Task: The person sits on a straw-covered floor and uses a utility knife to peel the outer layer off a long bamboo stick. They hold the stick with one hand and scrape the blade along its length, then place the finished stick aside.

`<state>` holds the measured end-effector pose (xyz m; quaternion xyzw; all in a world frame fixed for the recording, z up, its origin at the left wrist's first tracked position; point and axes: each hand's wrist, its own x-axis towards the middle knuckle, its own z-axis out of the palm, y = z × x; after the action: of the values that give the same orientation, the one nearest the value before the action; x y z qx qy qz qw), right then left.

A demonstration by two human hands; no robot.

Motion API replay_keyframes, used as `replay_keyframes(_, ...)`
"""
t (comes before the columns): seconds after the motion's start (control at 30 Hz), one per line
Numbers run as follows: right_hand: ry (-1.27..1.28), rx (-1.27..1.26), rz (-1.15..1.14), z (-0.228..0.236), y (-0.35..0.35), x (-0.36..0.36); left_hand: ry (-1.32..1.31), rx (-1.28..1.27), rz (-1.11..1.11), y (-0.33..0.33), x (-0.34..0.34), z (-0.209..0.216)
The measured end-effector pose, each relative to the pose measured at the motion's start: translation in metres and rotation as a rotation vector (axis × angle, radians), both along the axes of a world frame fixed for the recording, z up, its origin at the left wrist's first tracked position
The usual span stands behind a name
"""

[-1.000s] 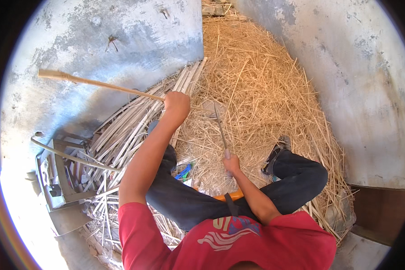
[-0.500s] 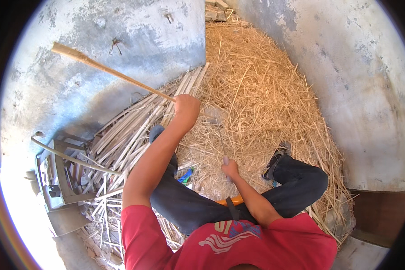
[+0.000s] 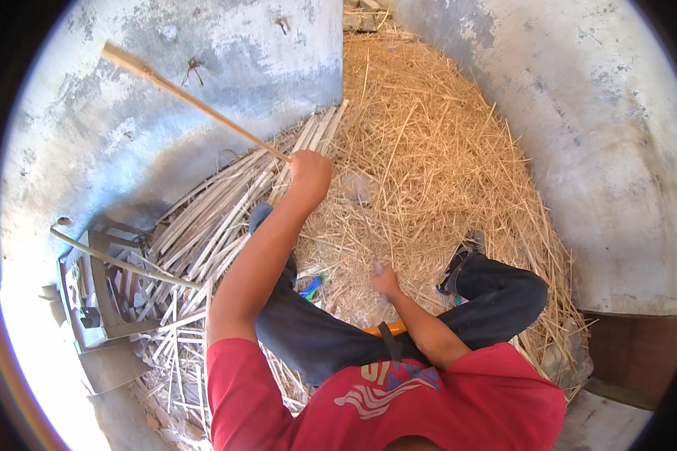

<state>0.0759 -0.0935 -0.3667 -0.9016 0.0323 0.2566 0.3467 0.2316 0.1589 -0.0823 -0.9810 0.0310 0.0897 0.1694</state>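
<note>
One stick (image 3: 195,101) juts from left hand (image 3: 311,174) — room to wall (image 3: 233,45) unclear.

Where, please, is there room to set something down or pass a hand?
The widest open patch is the straw between the pale strips and the wall on the right; a narrower one lies between the right hand and right shoe. Neither shows bare floor. The left is crowded with strips and a frame.
</note>
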Motion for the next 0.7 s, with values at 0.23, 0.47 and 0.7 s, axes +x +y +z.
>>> replay_keyframes(0.23,0.596,0.633,-0.34,0.058,-0.006,0.036,0.051,0.027,0.021,0.007,-0.006,0.001)
replay_keyframes(0.47,-0.172,0.488,-0.202,0.162,0.039,0.044,0.047,0.0,0.067,0.015,-0.012,0.006)
replay_keyframes(0.7,0.023,0.036,0.009,0.004,-0.011,-0.03,0.061,-0.019,0.09,0.012,-0.006,0.009)
